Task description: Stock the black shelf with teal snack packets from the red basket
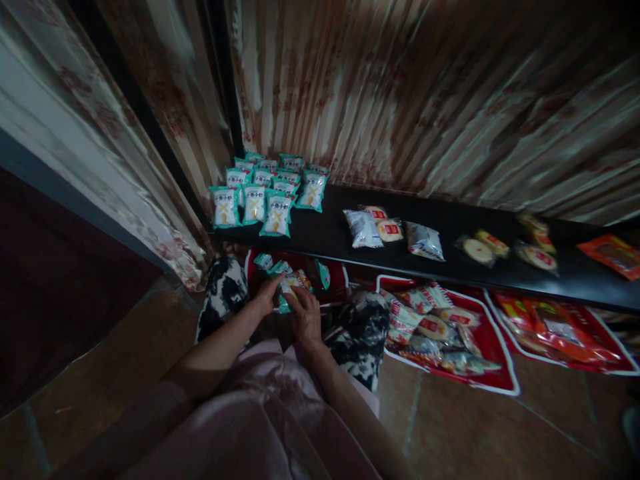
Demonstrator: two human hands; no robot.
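Note:
Between my knees, my left hand [269, 295] and my right hand [306, 315] close on a small snack bag [286, 285] with a teal edge and a pale front. My left fingers pinch its left side; my right thumb and fingers lie over its right side, partly hiding it. Beneath is a red basket [337, 288] with a few more teal packets [263, 261] inside. Above it, at the left end of a black shelf [320, 233], several teal-and-white snack bags [278, 212] stand in rows, leaning back.
Along the shelf lie silver-white bags [425, 240], round pastries in clear wrap [479, 251] and an orange packet [611, 256]. A red basket with a white rim [510, 373] holds mixed snacks; another [625, 357] holds orange packets. Patterned curtains [400, 113] hang behind.

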